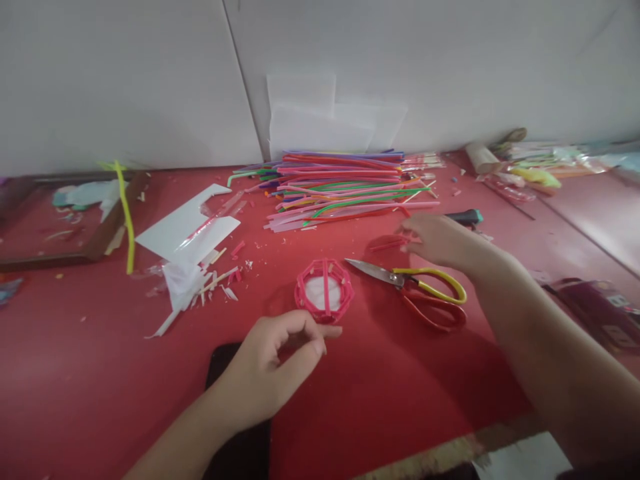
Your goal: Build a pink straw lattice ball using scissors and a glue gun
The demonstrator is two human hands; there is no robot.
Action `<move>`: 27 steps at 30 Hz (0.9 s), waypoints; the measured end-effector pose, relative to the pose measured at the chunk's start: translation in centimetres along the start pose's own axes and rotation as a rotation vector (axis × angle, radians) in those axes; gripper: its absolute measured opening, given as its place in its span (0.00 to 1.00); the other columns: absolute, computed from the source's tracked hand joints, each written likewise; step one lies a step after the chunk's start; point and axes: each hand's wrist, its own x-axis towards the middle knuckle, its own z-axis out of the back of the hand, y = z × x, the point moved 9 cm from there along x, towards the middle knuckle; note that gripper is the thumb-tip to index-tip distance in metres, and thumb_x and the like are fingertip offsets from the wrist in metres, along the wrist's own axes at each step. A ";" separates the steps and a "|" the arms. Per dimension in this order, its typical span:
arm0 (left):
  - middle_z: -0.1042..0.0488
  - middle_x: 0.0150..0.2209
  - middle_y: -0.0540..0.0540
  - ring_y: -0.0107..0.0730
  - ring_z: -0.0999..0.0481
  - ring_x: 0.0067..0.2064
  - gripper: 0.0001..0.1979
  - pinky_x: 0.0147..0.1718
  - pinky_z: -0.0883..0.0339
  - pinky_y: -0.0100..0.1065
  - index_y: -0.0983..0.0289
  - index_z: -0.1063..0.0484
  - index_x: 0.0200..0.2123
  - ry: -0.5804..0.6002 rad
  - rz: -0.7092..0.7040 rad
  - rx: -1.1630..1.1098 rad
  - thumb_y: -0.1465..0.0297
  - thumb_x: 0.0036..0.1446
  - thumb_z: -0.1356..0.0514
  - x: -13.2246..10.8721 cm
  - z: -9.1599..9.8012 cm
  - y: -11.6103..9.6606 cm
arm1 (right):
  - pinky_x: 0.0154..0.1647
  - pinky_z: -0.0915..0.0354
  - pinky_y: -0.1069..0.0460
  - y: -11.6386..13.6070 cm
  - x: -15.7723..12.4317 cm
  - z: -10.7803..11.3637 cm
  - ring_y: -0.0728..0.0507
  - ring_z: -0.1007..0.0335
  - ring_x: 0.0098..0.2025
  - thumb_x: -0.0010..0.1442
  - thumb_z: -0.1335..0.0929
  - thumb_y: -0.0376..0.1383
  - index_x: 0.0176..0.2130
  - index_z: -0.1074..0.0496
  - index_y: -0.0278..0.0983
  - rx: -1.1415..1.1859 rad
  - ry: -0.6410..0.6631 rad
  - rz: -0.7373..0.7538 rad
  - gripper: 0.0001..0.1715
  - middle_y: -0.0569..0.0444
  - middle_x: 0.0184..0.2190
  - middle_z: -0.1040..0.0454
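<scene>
A small pink eight-sided frame (pixel 299 293) with a bar across its top and a white base stands at the middle of the table. My left hand (pixel 277 363) is just in front of it, one finger stretched out, thumb and forefinger curved toward each other around a gap; nothing shows in it. Farther right, my right hand (pixel 440 240) reaches over the table with its fingertips at some short red straw pieces (pixel 386 243); its fingers look closed on them, though slightly blurred. Between the hands lie scissors (pixel 400 277) with one yellow and one red handle, blades part open.
A pile of coloured straws (pixel 345 183) lies against the wall. Cut white card (pixel 187 233) and scraps lie left, beside a brown-rimmed tray (pixel 90 250) and a yellow strip (pixel 127 227). A black phone-like slab (pixel 240 447) lies under my left forearm. A dark-red pouch (pixel 595 310) sits right.
</scene>
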 end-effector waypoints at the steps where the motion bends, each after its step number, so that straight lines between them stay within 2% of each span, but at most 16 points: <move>1: 0.16 0.38 0.57 0.41 0.16 0.45 0.07 0.39 0.26 0.32 0.61 0.30 0.28 0.011 0.004 -0.003 0.69 0.58 0.42 -0.1 -0.2 -0.1 | 0.35 0.36 0.50 -0.5 0.0 -0.5 0.42 0.26 0.35 0.55 0.30 0.34 0.38 0.26 0.35 0.030 0.009 -0.019 0.08 0.48 0.36 0.21; 2: 0.16 0.35 0.57 0.38 0.16 0.37 0.07 0.34 0.26 0.32 0.61 0.30 0.28 0.017 0.012 -0.010 0.69 0.58 0.42 -0.1 -0.4 -0.2 | 0.33 0.36 0.51 -0.7 0.0 -0.9 0.44 0.27 0.33 0.56 0.30 0.36 0.38 0.26 0.35 0.070 0.015 -0.029 0.08 0.50 0.33 0.21; 4: 0.17 0.30 0.55 0.31 0.21 0.24 0.08 0.25 0.29 0.30 0.61 0.30 0.27 0.007 0.025 -0.037 0.68 0.58 0.42 -0.3 -0.6 -0.4 | 0.31 0.38 0.52 -0.5 -0.1 -1.4 0.46 0.29 0.29 0.58 0.31 0.38 0.35 0.27 0.36 0.141 0.017 -0.026 0.07 0.53 0.28 0.23; 7: 0.20 0.23 0.52 0.26 0.29 0.18 0.09 0.19 0.35 0.27 0.60 0.30 0.27 -0.144 0.008 -0.117 0.66 0.58 0.41 -0.6 0.6 -0.5 | 0.34 0.39 0.51 0.4 -0.3 -0.9 0.46 0.31 0.30 0.58 0.33 0.37 0.28 0.28 0.36 0.206 -0.036 -0.001 0.09 0.54 0.28 0.25; 10: 0.22 0.21 0.51 0.27 0.28 0.19 0.09 0.20 0.34 0.27 0.60 0.27 0.28 -0.389 -0.061 -0.190 0.64 0.59 0.40 -0.9 3.2 -0.4 | 0.36 0.38 0.50 2.1 -0.8 1.2 0.46 0.31 0.34 0.61 0.34 0.38 0.33 0.29 0.36 0.288 -0.169 -0.012 0.09 0.51 0.33 0.25; 12: 0.23 0.23 0.50 0.27 0.26 0.22 0.07 0.22 0.31 0.27 0.60 0.26 0.29 -0.514 -0.135 -0.227 0.65 0.58 0.39 -1.0 4.8 -0.5 | 0.34 0.37 0.51 4.1 -1.7 3.1 0.47 0.32 0.33 0.62 0.33 0.40 0.36 0.28 0.37 0.455 -0.280 -0.003 0.08 0.52 0.34 0.25; 14: 0.24 0.24 0.49 0.27 0.26 0.24 0.03 0.24 0.30 0.26 0.60 0.26 0.32 -0.613 -0.170 -0.258 0.67 0.56 0.36 -1.0 6.1 -0.4 | 0.34 0.37 0.52 6.8 -2.8 4.5 0.48 0.31 0.32 0.61 0.31 0.39 0.34 0.27 0.38 0.626 -0.316 0.058 0.07 0.55 0.32 0.25; 15: 0.24 0.25 0.48 0.26 0.27 0.25 0.03 0.25 0.30 0.25 0.59 0.25 0.33 -0.652 -0.183 -0.266 0.68 0.55 0.35 -1.1 6.6 -0.5 | 0.34 0.37 0.53 8.5 -3.2 4.8 0.48 0.31 0.32 0.61 0.30 0.39 0.34 0.26 0.39 0.647 -0.285 0.108 0.06 0.55 0.32 0.25; 18: 0.22 0.31 0.48 0.25 0.26 0.27 0.07 0.28 0.29 0.24 0.58 0.24 0.36 -0.670 -0.219 -0.221 0.69 0.53 0.33 -1.2 6.9 -1.3 | 0.37 0.34 0.53 12.8 -4.6 5.4 0.48 0.28 0.35 0.64 0.31 0.37 0.35 0.25 0.39 0.650 -0.207 0.269 0.05 0.55 0.34 0.23; 20: 0.21 0.35 0.49 0.27 0.23 0.31 0.09 0.31 0.27 0.26 0.58 0.22 0.38 -0.631 -0.232 -0.159 0.68 0.52 0.32 -1.2 6.3 -2.0 | 0.39 0.33 0.53 14.1 -5.1 5.3 0.48 0.27 0.36 0.65 0.32 0.36 0.36 0.25 0.39 0.650 -0.198 0.324 0.05 0.55 0.35 0.22; 22: 0.20 0.35 0.50 0.30 0.21 0.34 0.09 0.35 0.26 0.27 0.58 0.21 0.37 -0.628 -0.221 -0.112 0.67 0.51 0.31 -1.4 5.8 -2.4 | 0.38 0.33 0.54 14.4 -5.2 5.0 0.48 0.26 0.36 0.65 0.32 0.34 0.37 0.25 0.39 0.652 -0.200 0.333 0.05 0.55 0.35 0.22; 27: 0.20 0.32 0.49 0.32 0.21 0.34 0.04 0.37 0.27 0.29 0.58 0.21 0.32 -0.727 -0.159 -0.044 0.65 0.52 0.32 -1.8 5.8 -2.2 | 0.38 0.33 0.54 14.5 -5.0 4.1 0.49 0.26 0.36 0.65 0.31 0.35 0.36 0.25 0.39 0.653 -0.176 0.336 0.04 0.55 0.35 0.22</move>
